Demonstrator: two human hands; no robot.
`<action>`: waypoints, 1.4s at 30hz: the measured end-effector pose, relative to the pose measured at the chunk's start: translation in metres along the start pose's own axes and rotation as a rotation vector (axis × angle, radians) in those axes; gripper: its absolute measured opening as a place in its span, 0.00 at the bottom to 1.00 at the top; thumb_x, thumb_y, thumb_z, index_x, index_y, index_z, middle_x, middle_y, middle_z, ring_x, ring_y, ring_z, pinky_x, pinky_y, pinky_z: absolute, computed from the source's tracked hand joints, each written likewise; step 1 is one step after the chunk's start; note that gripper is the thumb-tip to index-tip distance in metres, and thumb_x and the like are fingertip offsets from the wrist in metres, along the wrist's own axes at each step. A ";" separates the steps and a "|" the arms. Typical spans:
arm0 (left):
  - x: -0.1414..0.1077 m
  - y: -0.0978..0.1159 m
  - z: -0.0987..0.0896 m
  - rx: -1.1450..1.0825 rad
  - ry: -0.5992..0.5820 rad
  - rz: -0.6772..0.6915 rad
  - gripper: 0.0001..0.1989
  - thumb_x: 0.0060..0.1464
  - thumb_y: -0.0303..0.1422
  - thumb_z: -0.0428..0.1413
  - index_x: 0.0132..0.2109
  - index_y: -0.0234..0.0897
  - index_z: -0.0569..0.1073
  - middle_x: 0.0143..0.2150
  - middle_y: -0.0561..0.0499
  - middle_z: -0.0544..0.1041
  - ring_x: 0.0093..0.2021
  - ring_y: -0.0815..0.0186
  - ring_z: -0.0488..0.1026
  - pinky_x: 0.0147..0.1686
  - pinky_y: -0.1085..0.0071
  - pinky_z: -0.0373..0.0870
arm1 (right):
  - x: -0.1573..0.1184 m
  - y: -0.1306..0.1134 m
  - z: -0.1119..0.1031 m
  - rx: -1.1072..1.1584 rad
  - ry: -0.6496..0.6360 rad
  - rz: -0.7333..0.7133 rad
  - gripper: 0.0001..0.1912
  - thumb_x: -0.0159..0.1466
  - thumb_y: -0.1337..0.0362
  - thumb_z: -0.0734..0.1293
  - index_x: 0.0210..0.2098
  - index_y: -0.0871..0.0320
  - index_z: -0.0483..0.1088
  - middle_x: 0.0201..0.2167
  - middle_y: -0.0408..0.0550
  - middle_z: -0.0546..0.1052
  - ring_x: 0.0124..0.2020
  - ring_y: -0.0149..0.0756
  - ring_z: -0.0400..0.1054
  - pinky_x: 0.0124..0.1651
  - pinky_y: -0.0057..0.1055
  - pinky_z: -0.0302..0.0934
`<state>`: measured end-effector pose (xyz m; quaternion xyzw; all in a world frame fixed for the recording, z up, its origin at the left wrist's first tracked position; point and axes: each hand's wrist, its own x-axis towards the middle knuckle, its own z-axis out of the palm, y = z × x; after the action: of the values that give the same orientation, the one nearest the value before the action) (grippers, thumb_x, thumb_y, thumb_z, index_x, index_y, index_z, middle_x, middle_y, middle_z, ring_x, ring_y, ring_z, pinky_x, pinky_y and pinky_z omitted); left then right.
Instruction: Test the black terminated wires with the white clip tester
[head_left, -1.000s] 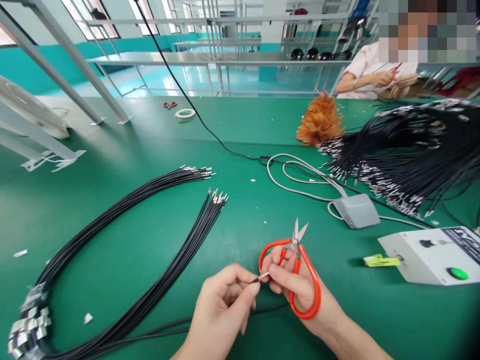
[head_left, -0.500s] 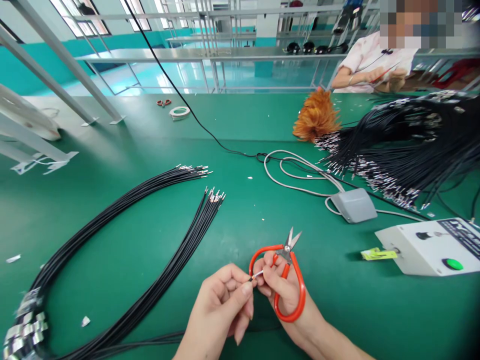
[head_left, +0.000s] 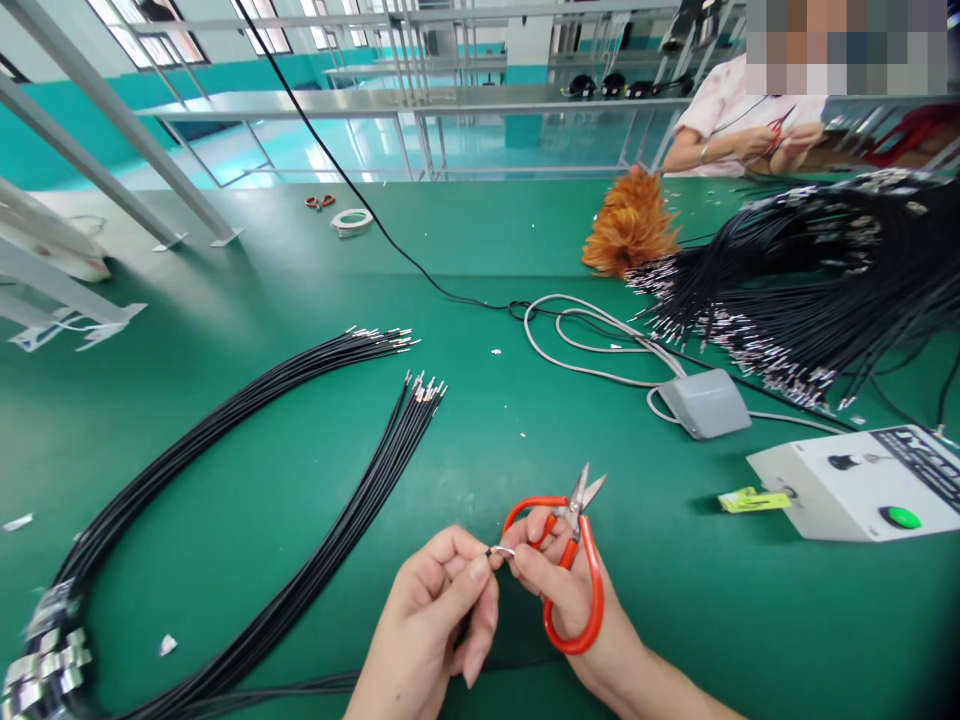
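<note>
My left hand (head_left: pixel 439 605) is closed in a pinch on a black cable (head_left: pixel 300 686), close to its stripped end. A short white inner wire (head_left: pixel 504 550) sticks out between my two hands. My right hand (head_left: pixel 566 580) pinches the tip of that wire with thumb and finger. Hooked in the same hand are red-handled scissors (head_left: pixel 576 508), their blades parted and pointing away from me. To the left lies a curved bundle of black cables (head_left: pixel 225 415) with stripped ends, silvery metal parts (head_left: pixel 45 660) gathered at its near left.
On the right stand a white box with a green button (head_left: pixel 855 490) and a grey device (head_left: pixel 705 404) with looped cord. Behind them lie a large pile of black cables (head_left: pixel 817 290) and an orange duster (head_left: pixel 632 225). Across the table a co-worker (head_left: pixel 720 120) handles something red.
The white wire between my fingers now lies flatter and more bent. My hands have shifted only slightly. The co-worker's hands have come together around the red-handled thing. The view has moved a little.
</note>
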<state>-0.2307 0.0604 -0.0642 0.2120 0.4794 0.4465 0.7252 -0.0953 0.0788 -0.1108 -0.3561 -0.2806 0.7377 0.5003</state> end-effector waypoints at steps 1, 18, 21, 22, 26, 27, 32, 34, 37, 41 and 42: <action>0.000 0.000 0.000 -0.002 0.005 0.000 0.18 0.51 0.44 0.64 0.31 0.34 0.68 0.18 0.59 0.71 0.11 0.82 0.55 0.13 0.81 0.40 | 0.000 -0.001 0.000 -0.022 -0.018 -0.008 0.14 0.56 0.59 0.76 0.32 0.55 0.67 0.30 0.42 0.77 0.29 0.27 0.67 0.33 0.25 0.58; -0.003 -0.008 0.002 0.650 0.120 0.501 0.05 0.56 0.29 0.58 0.31 0.37 0.75 0.24 0.54 0.75 0.20 0.72 0.69 0.21 0.78 0.68 | 0.004 -0.012 0.003 0.142 -0.028 0.046 0.16 0.55 0.58 0.76 0.30 0.56 0.65 0.23 0.38 0.67 0.23 0.25 0.58 0.25 0.23 0.51; -0.004 -0.007 0.004 0.776 0.208 0.604 0.04 0.54 0.27 0.59 0.31 0.38 0.76 0.23 0.54 0.76 0.19 0.71 0.69 0.21 0.77 0.68 | 0.002 -0.003 -0.001 0.019 -0.074 -0.104 0.14 0.57 0.57 0.74 0.31 0.55 0.64 0.24 0.39 0.69 0.23 0.27 0.60 0.26 0.25 0.54; -0.004 -0.007 0.004 0.797 0.236 0.614 0.04 0.54 0.26 0.59 0.32 0.38 0.77 0.23 0.54 0.76 0.19 0.71 0.69 0.21 0.77 0.68 | 0.001 -0.002 -0.002 -0.033 -0.089 -0.147 0.13 0.58 0.58 0.73 0.31 0.55 0.65 0.25 0.40 0.70 0.24 0.28 0.61 0.27 0.25 0.56; -0.004 -0.005 0.007 0.756 0.288 0.615 0.04 0.53 0.25 0.59 0.33 0.39 0.77 0.22 0.55 0.76 0.18 0.70 0.71 0.20 0.77 0.69 | 0.000 -0.003 -0.005 -0.181 -0.085 -0.222 0.10 0.60 0.61 0.71 0.32 0.53 0.65 0.27 0.41 0.74 0.27 0.31 0.66 0.31 0.27 0.61; -0.004 -0.005 0.008 0.735 0.296 0.618 0.04 0.53 0.25 0.59 0.33 0.39 0.77 0.22 0.55 0.76 0.18 0.70 0.71 0.20 0.77 0.69 | 0.000 -0.004 -0.005 -0.195 -0.074 -0.220 0.10 0.60 0.61 0.72 0.32 0.53 0.65 0.27 0.41 0.74 0.27 0.31 0.66 0.31 0.28 0.61; -0.004 -0.006 0.009 0.704 0.353 0.654 0.05 0.53 0.25 0.59 0.32 0.40 0.76 0.22 0.56 0.75 0.18 0.70 0.71 0.21 0.77 0.68 | 0.001 -0.010 -0.001 -0.158 -0.026 -0.210 0.12 0.57 0.61 0.74 0.32 0.54 0.66 0.29 0.43 0.76 0.28 0.31 0.68 0.33 0.28 0.63; -0.005 -0.006 0.008 0.761 0.326 0.674 0.05 0.52 0.25 0.59 0.32 0.40 0.77 0.23 0.55 0.76 0.20 0.69 0.72 0.22 0.77 0.69 | 0.000 -0.011 0.000 -0.123 -0.043 -0.202 0.11 0.58 0.61 0.74 0.31 0.54 0.66 0.29 0.43 0.76 0.29 0.31 0.68 0.33 0.28 0.62; -0.005 -0.004 0.005 0.875 0.297 0.743 0.06 0.52 0.23 0.60 0.32 0.39 0.77 0.24 0.54 0.78 0.21 0.69 0.73 0.24 0.76 0.70 | 0.000 -0.010 0.001 -0.066 -0.023 -0.164 0.12 0.57 0.61 0.74 0.31 0.55 0.66 0.29 0.42 0.75 0.29 0.30 0.67 0.34 0.27 0.61; -0.004 -0.002 0.004 1.004 0.304 0.915 0.09 0.50 0.20 0.60 0.33 0.40 0.76 0.27 0.54 0.80 0.24 0.68 0.75 0.28 0.76 0.71 | 0.001 -0.011 0.003 0.097 -0.021 -0.030 0.15 0.53 0.62 0.77 0.31 0.56 0.66 0.26 0.39 0.71 0.24 0.25 0.60 0.28 0.24 0.54; -0.004 -0.002 0.003 1.045 0.297 0.973 0.10 0.50 0.19 0.60 0.34 0.41 0.76 0.28 0.53 0.81 0.25 0.67 0.76 0.30 0.75 0.72 | 0.002 -0.012 0.003 0.154 -0.041 0.014 0.16 0.53 0.62 0.77 0.30 0.56 0.66 0.25 0.39 0.71 0.23 0.24 0.59 0.26 0.23 0.51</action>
<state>-0.2274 0.0568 -0.0624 0.6568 0.5747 0.4554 0.1762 -0.0920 0.0843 -0.1001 -0.3033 -0.2308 0.7678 0.5150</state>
